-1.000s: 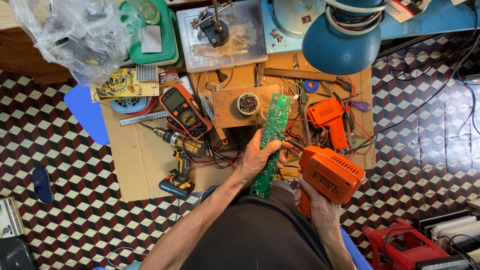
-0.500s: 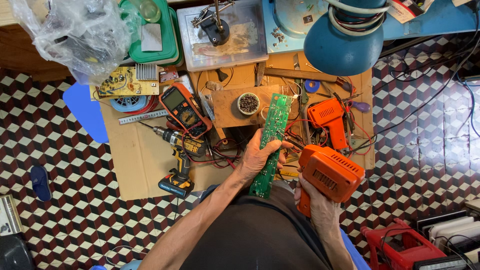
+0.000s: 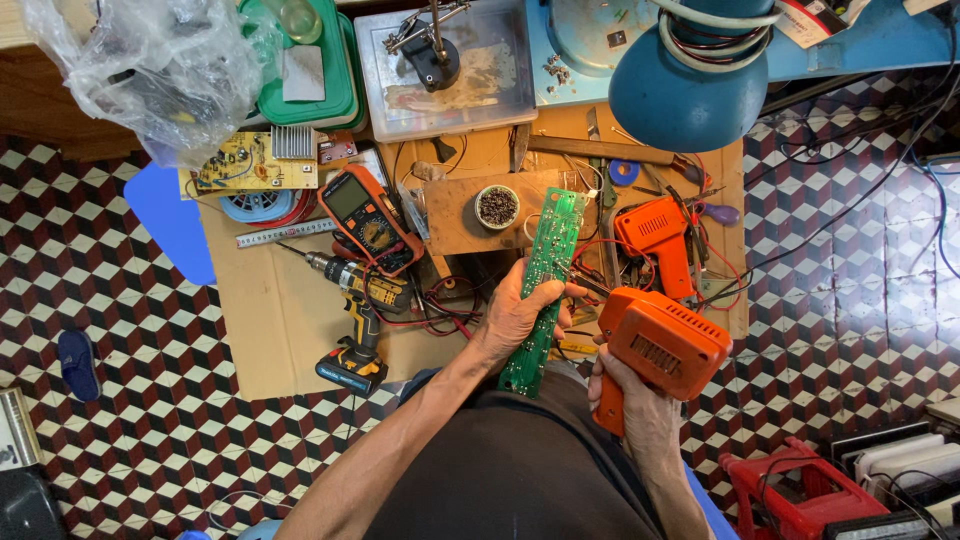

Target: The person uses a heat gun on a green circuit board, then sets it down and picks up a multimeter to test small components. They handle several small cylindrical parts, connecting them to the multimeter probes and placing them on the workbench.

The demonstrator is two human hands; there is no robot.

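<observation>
Head view: a person seen from above, working over a cluttered sheet of cardboard [image 3: 280, 320] on a checkered floor.
Left hand: the left hand [image 3: 515, 315] is clamped around the middle of a long green circuit board [image 3: 545, 280], fingers wrapped over its edge.
Circuit board: it runs on a slant, its upper end close beside the small round tin [image 3: 497, 206] and its lower end over the person's lap.
Right hand: the right hand [image 3: 640, 410] is closed tight on the grip of an orange soldering gun [image 3: 660, 340]; the gun's tip seems to meet the board's right edge, though it is too small to be sure.
Small round tin: it sits on a wooden block [image 3: 470, 215] and holds a dark, grainy mass.
Clear tray: a clear plastic tray [image 3: 500, 100], up from the tin, holds a black clamp stand [image 3: 430, 55] and some brownish stains.
Green tub: a green tub [image 3: 335, 95], up and left of the tin, carries a grey slab and a clear cup.
Plastic bag: a clear plastic bag [image 3: 150, 70], far left of the tin, has dark things inside that I cannot make out.
Left of the tin: an orange meter [image 3: 365, 215] and, below it, a cordless drill [image 3: 355, 320].
Right of the tin: a second orange soldering gun [image 3: 660, 235] lies among red wires, under a blue lamp shade [image 3: 685, 95].
</observation>
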